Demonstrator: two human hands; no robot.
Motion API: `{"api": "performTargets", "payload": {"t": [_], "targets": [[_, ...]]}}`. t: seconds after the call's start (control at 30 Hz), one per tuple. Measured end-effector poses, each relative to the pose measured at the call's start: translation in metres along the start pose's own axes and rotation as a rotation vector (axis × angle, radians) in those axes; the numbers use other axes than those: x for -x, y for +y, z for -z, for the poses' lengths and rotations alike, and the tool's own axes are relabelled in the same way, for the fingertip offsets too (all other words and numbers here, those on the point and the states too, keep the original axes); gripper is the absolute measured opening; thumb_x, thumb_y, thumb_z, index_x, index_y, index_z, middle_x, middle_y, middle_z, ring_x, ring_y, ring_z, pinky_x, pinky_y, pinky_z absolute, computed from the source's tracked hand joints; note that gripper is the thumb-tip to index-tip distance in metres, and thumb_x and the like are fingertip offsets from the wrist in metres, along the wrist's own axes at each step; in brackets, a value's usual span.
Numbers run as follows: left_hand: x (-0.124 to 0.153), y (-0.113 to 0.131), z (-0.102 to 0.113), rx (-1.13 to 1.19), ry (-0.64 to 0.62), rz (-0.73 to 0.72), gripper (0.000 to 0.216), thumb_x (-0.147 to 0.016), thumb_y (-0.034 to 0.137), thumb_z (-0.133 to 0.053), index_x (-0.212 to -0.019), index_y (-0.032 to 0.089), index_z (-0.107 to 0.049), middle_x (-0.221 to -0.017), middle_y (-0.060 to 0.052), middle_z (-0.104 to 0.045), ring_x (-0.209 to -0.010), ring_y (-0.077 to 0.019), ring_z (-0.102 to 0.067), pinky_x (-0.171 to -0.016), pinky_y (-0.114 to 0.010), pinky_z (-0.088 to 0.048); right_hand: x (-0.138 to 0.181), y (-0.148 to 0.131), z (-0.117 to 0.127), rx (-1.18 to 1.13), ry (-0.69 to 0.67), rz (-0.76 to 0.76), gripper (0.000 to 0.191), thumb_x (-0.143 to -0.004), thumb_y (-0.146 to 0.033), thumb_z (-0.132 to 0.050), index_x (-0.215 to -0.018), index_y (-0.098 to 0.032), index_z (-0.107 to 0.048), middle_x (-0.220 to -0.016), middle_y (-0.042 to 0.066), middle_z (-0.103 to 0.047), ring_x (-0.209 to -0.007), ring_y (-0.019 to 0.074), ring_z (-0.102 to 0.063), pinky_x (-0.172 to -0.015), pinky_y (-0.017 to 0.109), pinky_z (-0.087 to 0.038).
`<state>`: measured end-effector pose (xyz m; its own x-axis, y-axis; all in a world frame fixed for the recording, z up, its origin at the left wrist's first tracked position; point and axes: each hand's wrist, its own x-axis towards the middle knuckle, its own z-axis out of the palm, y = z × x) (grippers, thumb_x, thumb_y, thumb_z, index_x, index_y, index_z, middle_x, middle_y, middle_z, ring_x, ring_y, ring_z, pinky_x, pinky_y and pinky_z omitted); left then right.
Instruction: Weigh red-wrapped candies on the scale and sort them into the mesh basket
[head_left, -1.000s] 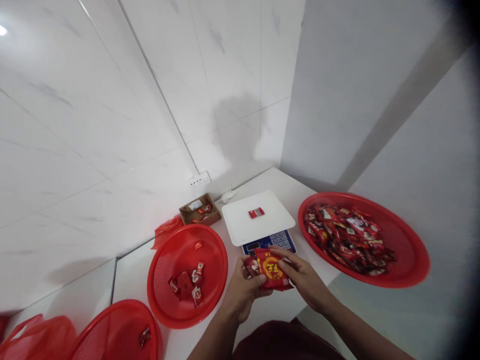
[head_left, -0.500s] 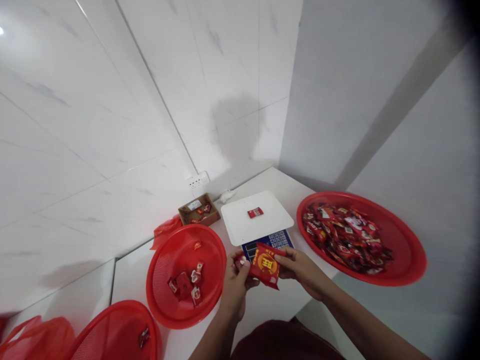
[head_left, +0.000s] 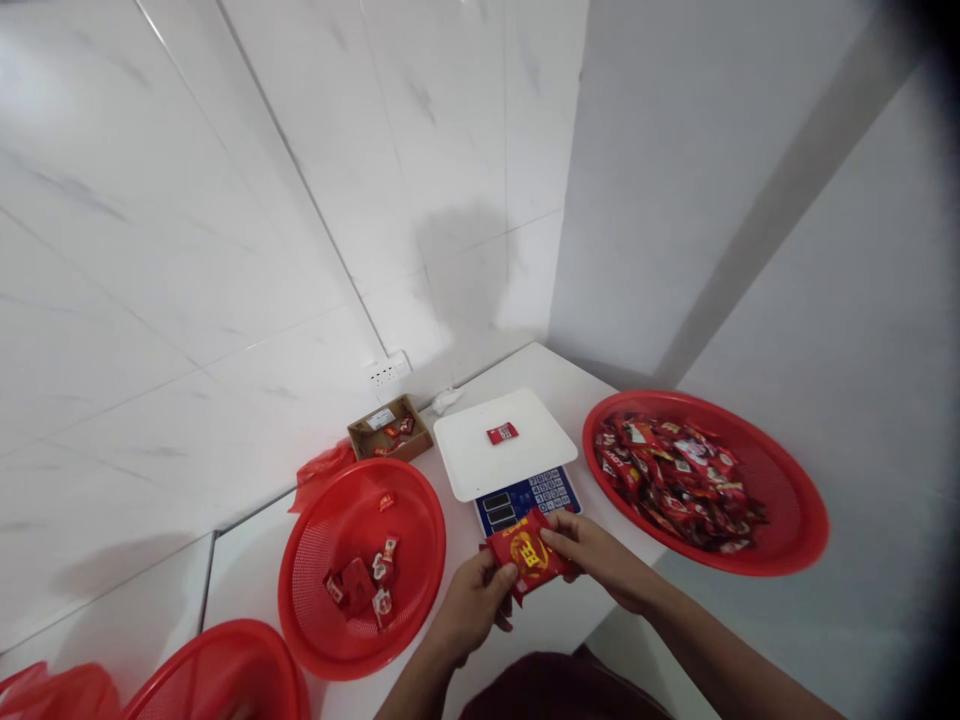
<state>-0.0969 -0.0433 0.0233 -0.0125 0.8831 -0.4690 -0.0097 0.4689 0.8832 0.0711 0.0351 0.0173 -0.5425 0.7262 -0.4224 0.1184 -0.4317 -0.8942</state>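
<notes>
Both hands grip a red snack packet [head_left: 529, 560] with a large yellow character printed on it, held in front of the scale. My left hand [head_left: 474, 600] pinches its left side, thumb on the front. On the upper right side, my right hand [head_left: 592, 556] holds it between thumb and fingers. Just beyond lies a weighing scale with a white pan [head_left: 480, 470] and a blue keypad panel [head_left: 551, 490], partly covered by the packet. One small red wrapped piece [head_left: 502, 433] rests on the pan.
To the right, a red basket [head_left: 806, 520] holds many wrapped sweets. A second red basket [head_left: 289, 590] on the left has several pieces inside, with another red basket [head_left: 217, 640] nearer me. Behind them stand a small cardboard box [head_left: 412, 447] and a red plastic bag [head_left: 319, 472].
The packet has turned from a slant to lying more sideways, and both hands have shifted slightly lower. A small piece seen at my left fingertips earlier is no longer visible. The view has shifted slightly.
</notes>
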Motion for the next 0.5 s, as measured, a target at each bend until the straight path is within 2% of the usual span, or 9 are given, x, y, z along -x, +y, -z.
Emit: {"api": "performTargets", "payload": {"t": [0.13,0.37,0.43,0.5], "targets": [[-0.004,-0.011,0.002,-0.088,0.078,-0.008,0.037,-0.071,0.054,-0.051,-0.066,0.017,-0.052,-0.046,0.005,-0.045,-0.039,-0.0083,-0.040,-0.039,-0.022,-0.035,-0.004,0.006,0.002,0.030,0.007,0.022,0.040,-0.065,-0.053,-0.062,-0.062,-0.018,-0.041,-0.052,-0.007,-0.044,-0.047,0.0066,-0.041,-0.045,0.021,-0.031],[0.008,-0.014,0.006,0.096,-0.004,-0.006,0.041,-0.073,0.057,-0.048,-0.071,0.017,-0.054,-0.051,0.003,-0.048,-0.045,-0.0101,-0.046,-0.046,-0.025,-0.040,-0.008,0.015,0.005,-0.172,-0.148,-0.110,0.041,-0.063,-0.051,-0.066,-0.063,-0.017,-0.041,-0.056,-0.006,-0.048,-0.049,0.0054,-0.042,-0.047,0.020,-0.029],[0.008,-0.016,0.007,0.104,0.051,0.031,0.042,-0.073,0.058,-0.047,-0.073,0.016,-0.054,-0.052,0.003,-0.048,-0.046,-0.0104,-0.046,-0.046,-0.025,-0.040,-0.014,0.023,0.008,-0.170,-0.126,-0.151,0.040,-0.062,-0.050,-0.066,-0.065,-0.017,-0.042,-0.058,-0.005,-0.051,-0.050,0.0060,-0.044,-0.048,0.020,-0.030],[0.005,-0.021,0.009,0.154,0.143,0.063,0.041,-0.072,0.058,-0.047,-0.076,0.017,-0.055,-0.055,0.003,-0.048,-0.050,-0.0107,-0.047,-0.048,-0.025,-0.040,-0.025,0.033,0.012,-0.164,-0.030,-0.185,0.039,-0.062,-0.049,-0.067,-0.065,-0.018,-0.043,-0.058,-0.004,-0.053,-0.049,0.0064,-0.046,-0.049,0.020,-0.033]]}}
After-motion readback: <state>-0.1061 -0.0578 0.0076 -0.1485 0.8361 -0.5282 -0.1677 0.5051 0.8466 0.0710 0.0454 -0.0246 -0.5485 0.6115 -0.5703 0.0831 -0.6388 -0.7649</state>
